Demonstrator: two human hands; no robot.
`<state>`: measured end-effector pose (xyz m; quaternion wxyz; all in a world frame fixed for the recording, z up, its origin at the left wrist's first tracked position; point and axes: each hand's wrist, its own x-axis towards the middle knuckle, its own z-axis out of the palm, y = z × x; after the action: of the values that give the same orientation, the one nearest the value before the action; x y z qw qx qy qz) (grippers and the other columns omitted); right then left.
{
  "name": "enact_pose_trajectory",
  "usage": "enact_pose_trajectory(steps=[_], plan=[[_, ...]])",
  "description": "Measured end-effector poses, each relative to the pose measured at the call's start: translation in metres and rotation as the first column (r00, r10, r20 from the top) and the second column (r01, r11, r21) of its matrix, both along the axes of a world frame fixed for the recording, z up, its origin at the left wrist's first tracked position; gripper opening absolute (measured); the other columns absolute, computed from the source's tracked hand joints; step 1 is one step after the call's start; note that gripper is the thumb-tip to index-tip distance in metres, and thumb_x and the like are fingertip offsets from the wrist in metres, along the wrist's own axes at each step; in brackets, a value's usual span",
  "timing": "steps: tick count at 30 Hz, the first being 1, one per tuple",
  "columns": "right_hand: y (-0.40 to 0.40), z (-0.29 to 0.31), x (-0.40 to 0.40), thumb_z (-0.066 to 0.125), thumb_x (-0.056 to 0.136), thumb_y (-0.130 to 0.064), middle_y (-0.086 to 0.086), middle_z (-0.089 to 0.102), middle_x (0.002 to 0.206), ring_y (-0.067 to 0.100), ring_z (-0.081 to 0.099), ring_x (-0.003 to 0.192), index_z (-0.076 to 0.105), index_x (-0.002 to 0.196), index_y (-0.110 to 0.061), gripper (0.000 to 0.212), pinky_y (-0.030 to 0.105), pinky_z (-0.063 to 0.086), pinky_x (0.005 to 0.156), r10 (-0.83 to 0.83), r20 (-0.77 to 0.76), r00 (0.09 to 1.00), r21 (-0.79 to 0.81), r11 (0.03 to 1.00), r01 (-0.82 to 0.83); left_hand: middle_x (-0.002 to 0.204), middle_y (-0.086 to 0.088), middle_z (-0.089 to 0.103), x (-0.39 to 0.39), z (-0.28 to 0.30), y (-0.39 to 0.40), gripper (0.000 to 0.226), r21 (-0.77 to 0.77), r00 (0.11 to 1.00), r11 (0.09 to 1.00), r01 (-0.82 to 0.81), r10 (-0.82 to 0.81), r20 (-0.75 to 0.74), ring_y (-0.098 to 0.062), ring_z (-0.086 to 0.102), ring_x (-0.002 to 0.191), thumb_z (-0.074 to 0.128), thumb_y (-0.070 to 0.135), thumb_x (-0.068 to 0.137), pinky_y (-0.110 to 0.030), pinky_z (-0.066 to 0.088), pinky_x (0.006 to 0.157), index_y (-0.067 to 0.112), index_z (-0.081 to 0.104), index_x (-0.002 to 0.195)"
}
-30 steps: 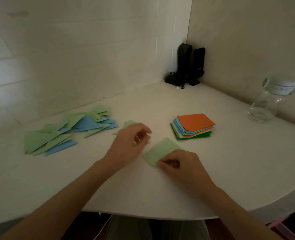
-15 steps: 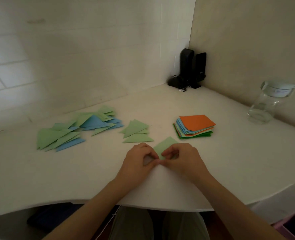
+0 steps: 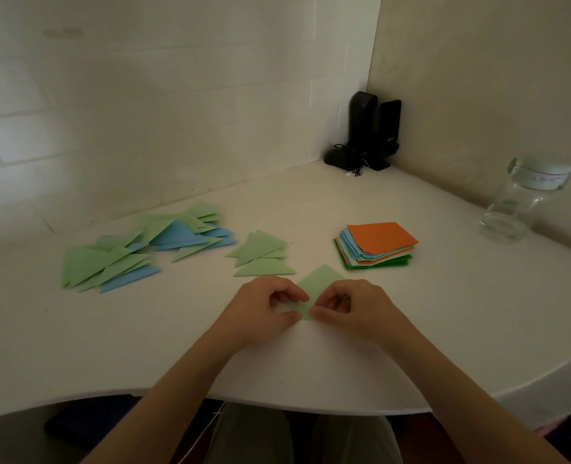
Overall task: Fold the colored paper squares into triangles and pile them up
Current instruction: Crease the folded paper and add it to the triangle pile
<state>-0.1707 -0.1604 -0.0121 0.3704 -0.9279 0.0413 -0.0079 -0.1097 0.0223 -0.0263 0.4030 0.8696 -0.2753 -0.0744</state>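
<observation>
Two hands meet at the worktop's (image 3: 445, 329) near edge: the left hand (image 3: 260, 313) and the right hand (image 3: 354, 309) each pinch the near corner of a light green paper square (image 3: 321, 283). Just beyond lie three green triangles (image 3: 260, 252), farther left a green-and-blue triangle heap (image 3: 137, 249), to the right the orange-topped stack of squares (image 3: 376, 244).

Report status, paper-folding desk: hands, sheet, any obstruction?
Left hand and right hand both pinching light green sheet at its near corner. Sheet flat, unfolded. Nothing in the way.
</observation>
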Motion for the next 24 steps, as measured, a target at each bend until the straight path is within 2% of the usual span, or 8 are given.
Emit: enact_pose_trajectory(steps=[5,8,10,12,16,20,22,24], plan=[[0.007,-0.003,0.006,0.062,0.087,-0.033,-0.014,0.046,0.071,0.001,0.045,0.064,0.068,0.094,-0.021,0.016,0.014,0.036,0.059,0.037,-0.024,0.999,-0.161,0.986,-0.040,0.105,0.018,0.056,-0.001,0.003,0.008,0.041,0.078,0.974,0.979,0.187,-0.195,0.119,0.002,0.047,0.098,0.074,0.022,0.073,-0.005,0.034,0.078,0.033,0.062,0.111],[-0.001,0.005,0.010,0.059,0.089,-0.032,-0.016,0.049,0.069,-0.002,0.045,0.060,0.065,0.089,-0.024,0.010,0.008,0.033,0.053,0.078,-0.120,0.990,-0.103,0.991,-0.091,0.112,0.018,0.056,0.001,-0.003,0.006,0.038,0.121,0.929,0.966,0.227,-0.252,0.270,-0.006,0.047,0.108,0.063,0.033,0.074,-0.026,0.037,0.092,0.033,0.061,0.111],[-0.007,0.013,0.009,0.059,0.089,-0.031,-0.017,0.052,0.068,-0.003,0.046,0.057,0.062,0.083,-0.027,0.007,0.008,0.034,0.053,0.131,-0.159,0.979,-0.063,0.988,-0.142,0.109,0.015,0.059,0.004,-0.006,0.003,0.028,0.126,0.890,0.967,0.220,-0.252,0.381,-0.012,0.052,0.104,0.059,0.028,0.077,-0.036,0.041,0.087,0.029,0.063,0.105],[-0.009,0.014,0.005,0.064,0.086,-0.029,-0.017,0.053,0.064,-0.007,0.048,0.054,0.063,0.080,-0.027,0.006,0.006,0.036,0.054,0.140,-0.114,0.984,-0.055,0.988,-0.147,0.102,0.012,0.061,0.007,-0.008,0.001,0.020,0.135,0.856,0.966,0.221,-0.259,0.447,-0.013,0.054,0.094,0.059,0.018,0.081,-0.035,0.043,0.081,0.025,0.065,0.098],[-0.010,0.003,-0.008,0.068,0.083,-0.024,-0.010,0.064,0.079,-0.001,0.056,0.067,0.068,0.082,-0.021,0.004,0.009,0.041,0.064,0.094,0.140,0.986,-0.084,0.993,-0.083,0.092,0.011,0.063,0.010,-0.007,-0.004,0.018,0.090,0.885,0.974,0.207,-0.226,0.407,-0.008,0.054,0.086,0.053,0.031,0.086,-0.025,0.043,0.076,0.022,0.069,0.091],[-0.015,-0.006,-0.014,0.063,0.085,-0.040,-0.006,0.062,0.089,0.006,0.056,0.074,0.072,0.086,-0.016,0.025,0.011,0.041,0.067,0.121,0.193,0.974,-0.167,0.982,-0.089,0.083,0.010,0.065,0.011,-0.001,-0.006,0.011,-0.007,0.940,0.986,0.164,-0.154,0.305,-0.007,0.055,0.075,0.068,0.027,0.080,-0.014,0.041,0.069,0.024,0.071,0.090],[-0.013,-0.011,-0.016,0.066,0.081,-0.045,-0.010,0.059,0.089,0.005,0.055,0.074,0.072,0.085,-0.021,0.025,0.011,0.043,0.067,0.107,0.230,0.967,-0.178,0.982,-0.066,0.084,0.013,0.065,0.011,0.000,-0.005,0.011,-0.035,0.963,0.993,0.111,-0.099,0.250,-0.004,0.056,0.079,0.073,0.026,0.080,-0.010,0.041,0.069,0.027,0.071,0.091],[-0.009,-0.020,-0.015,0.068,0.081,-0.041,-0.010,0.058,0.083,0.005,0.054,0.069,0.071,0.081,-0.022,0.020,0.020,0.047,0.065,0.065,0.308,0.949,-0.184,0.983,-0.008,0.083,0.014,0.064,0.009,-0.001,-0.005,0.012,-0.067,0.976,0.996,0.053,-0.038,0.214,-0.002,0.056,0.080,0.074,0.027,0.080,-0.010,0.041,0.070,0.029,0.071,0.091]])
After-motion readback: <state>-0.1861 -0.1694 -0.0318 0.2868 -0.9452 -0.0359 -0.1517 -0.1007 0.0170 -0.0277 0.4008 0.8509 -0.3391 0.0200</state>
